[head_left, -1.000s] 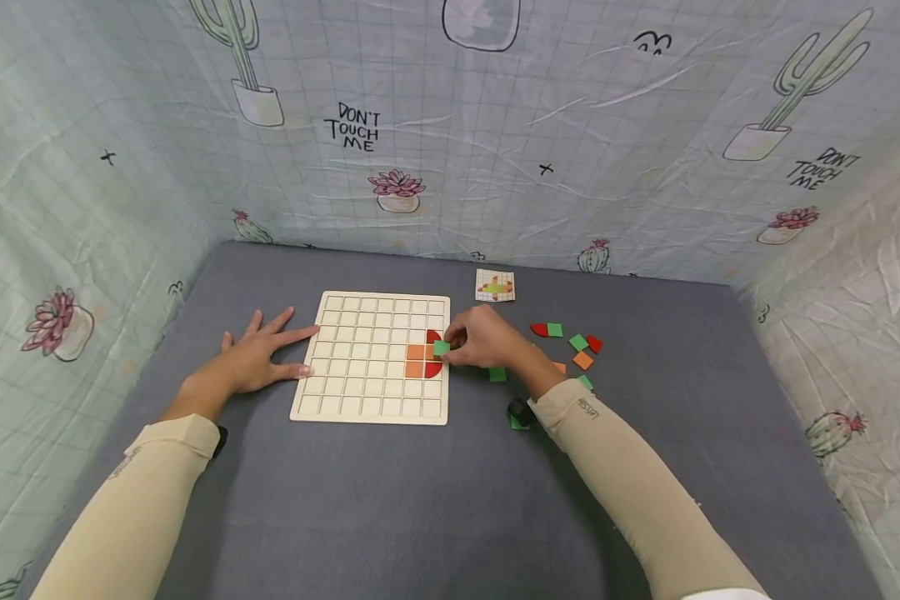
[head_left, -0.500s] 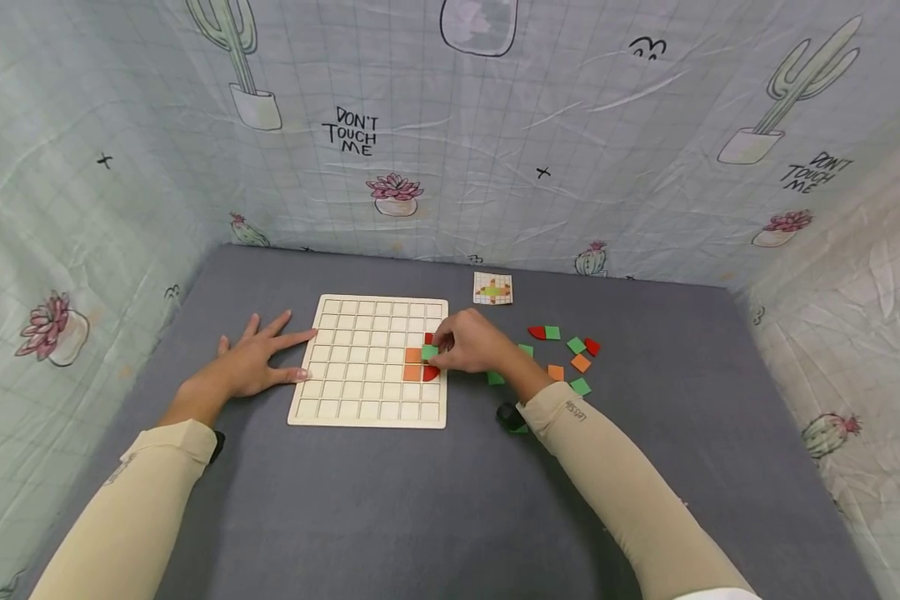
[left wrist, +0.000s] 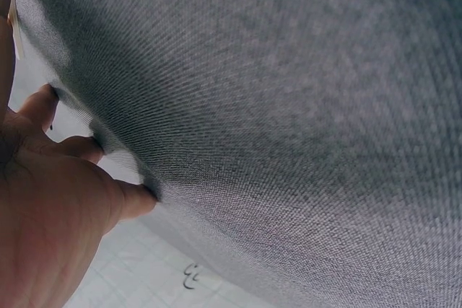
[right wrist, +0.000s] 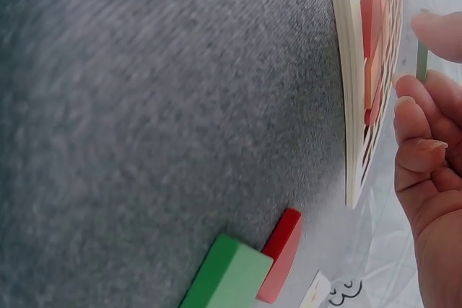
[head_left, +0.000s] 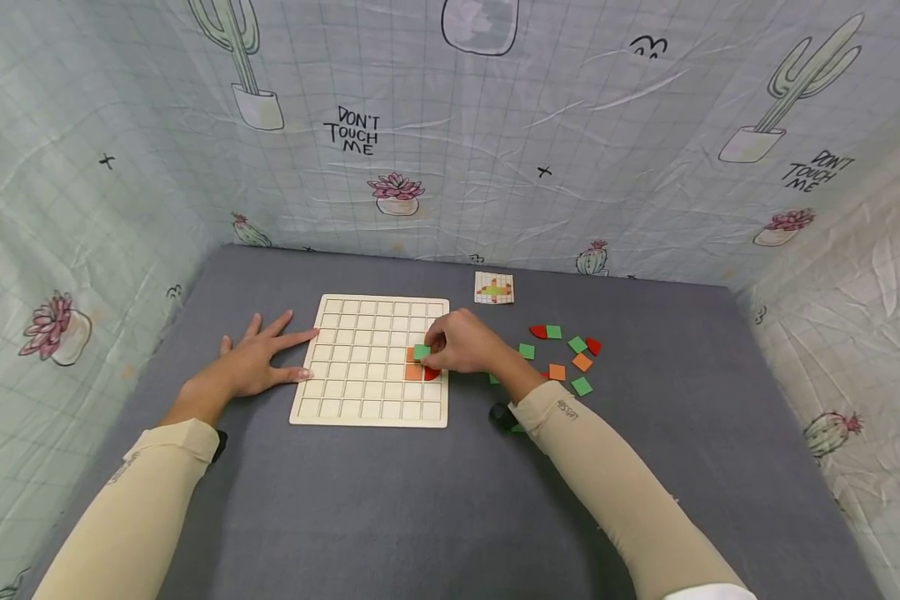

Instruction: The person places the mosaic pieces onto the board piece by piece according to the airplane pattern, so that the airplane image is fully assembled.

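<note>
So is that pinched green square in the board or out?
Out: the right wrist view shows fingers holding the green square off the board.

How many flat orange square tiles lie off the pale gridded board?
2 visible, both right of the board: one tile near a small red piece, the other tile nearer the beige right sleeve. That sleeve may hide more.

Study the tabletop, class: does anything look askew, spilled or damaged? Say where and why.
Nothing looks spilled or damaged. Mildly askew: right of the wooden grid board, the rightmost orange tile is turned cornerwise, unlike the straighter orange tile nearby.
</note>
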Available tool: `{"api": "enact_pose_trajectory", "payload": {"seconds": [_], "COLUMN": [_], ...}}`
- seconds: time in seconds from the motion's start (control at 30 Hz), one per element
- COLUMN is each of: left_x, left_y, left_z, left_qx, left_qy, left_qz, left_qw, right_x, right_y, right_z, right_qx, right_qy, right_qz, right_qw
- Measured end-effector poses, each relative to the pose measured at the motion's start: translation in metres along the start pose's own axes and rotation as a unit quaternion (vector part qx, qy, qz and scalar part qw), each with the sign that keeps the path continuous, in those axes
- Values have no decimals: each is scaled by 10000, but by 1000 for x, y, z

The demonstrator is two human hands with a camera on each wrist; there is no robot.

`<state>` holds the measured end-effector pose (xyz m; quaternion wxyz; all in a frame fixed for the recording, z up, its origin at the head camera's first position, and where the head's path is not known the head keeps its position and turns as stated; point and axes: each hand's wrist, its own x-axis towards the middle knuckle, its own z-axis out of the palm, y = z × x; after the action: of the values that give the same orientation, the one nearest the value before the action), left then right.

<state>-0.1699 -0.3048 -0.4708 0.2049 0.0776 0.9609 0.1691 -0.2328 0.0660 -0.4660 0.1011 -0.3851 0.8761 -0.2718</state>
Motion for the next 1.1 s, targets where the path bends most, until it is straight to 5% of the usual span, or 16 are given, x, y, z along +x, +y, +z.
{"api": "enact_pose_trajectory", "payload": {"seconds": [1.1], "left_x": [1], "left_y": [3], "left_z": [-3], "left_qx": [323], "left_qy": [-3], "left_qz": [-52], "left_qw": [9995], "right_x": [22], "right_y": [-13], "right_z": [15], "right_qx": [-209], "right_qy": [-151], "right_qz": [-67], "right_qw": [9996]}}
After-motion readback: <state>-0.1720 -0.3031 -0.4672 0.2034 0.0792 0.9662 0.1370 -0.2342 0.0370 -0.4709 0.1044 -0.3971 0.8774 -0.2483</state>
